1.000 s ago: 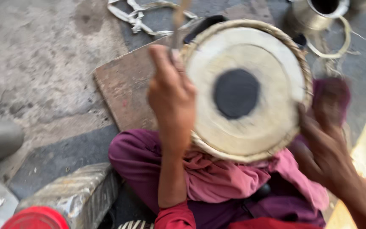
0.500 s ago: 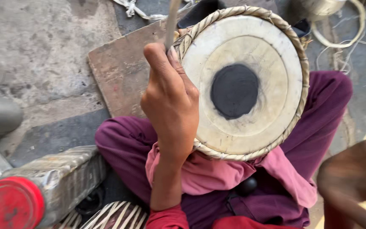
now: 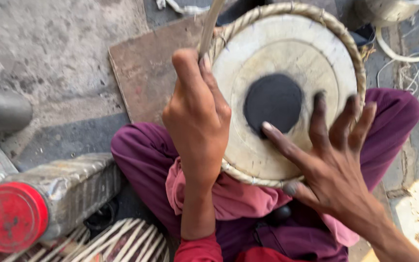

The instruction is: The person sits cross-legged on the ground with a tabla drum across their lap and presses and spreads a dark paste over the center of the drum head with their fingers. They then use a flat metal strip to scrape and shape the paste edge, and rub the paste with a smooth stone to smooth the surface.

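Head view: one drum [image 3: 287,92], round pale skin head with a black central patch and a braided rim, resting on the lap over purple trousers [image 3: 141,155] and a pink cloth [image 3: 229,199].

Left hand [image 3: 197,116]: closed in a fist round a pale strap [image 3: 209,24] at the drum's upper left rim, as in the earlier views.

Right hand [image 3: 330,150]: half a second ago off at the lower right and clear of the drum; now fingers spread wide and flat on the skin, index tip touching the black patch. Judged to steady or sound the head while the strap is pulled.

Adjacent: brown board [image 3: 146,73] under the drum's far edge; ribbed bottle with a red cap [image 3: 10,216], lower left.

Obscured: strap's upper end cut off by the frame; its attachment to the rim hidden by the fist; drum body out of sight.
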